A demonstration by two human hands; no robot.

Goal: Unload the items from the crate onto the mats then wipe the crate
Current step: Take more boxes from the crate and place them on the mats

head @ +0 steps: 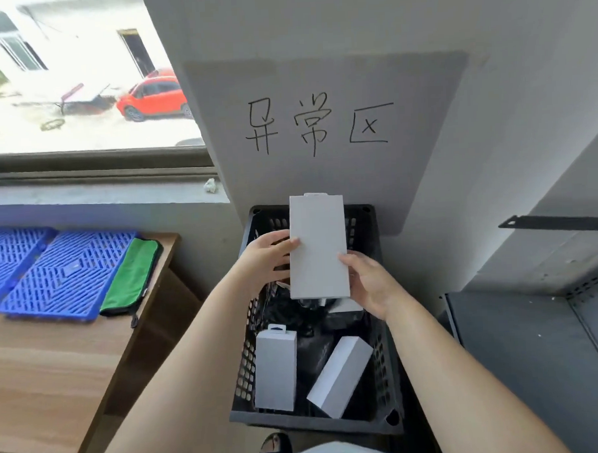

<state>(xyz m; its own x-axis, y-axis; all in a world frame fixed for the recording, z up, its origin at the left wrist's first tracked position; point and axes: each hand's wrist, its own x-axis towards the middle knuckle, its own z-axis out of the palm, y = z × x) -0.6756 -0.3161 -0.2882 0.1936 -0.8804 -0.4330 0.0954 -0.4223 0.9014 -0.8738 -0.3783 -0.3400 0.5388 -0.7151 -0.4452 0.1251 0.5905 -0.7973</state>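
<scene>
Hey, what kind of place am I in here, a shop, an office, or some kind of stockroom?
Probably a stockroom or warehouse sorting corner: a handwritten sign taped to the wall, a black crate of plain white boxes, and grey metal shelving beside it.

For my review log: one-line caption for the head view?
Both hands lift a white box above the black crate.

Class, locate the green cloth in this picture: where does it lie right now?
In the head view the green cloth lies at the left, on the wooden table, against the right edge of the nearer blue mat, left of the black crate.
</scene>
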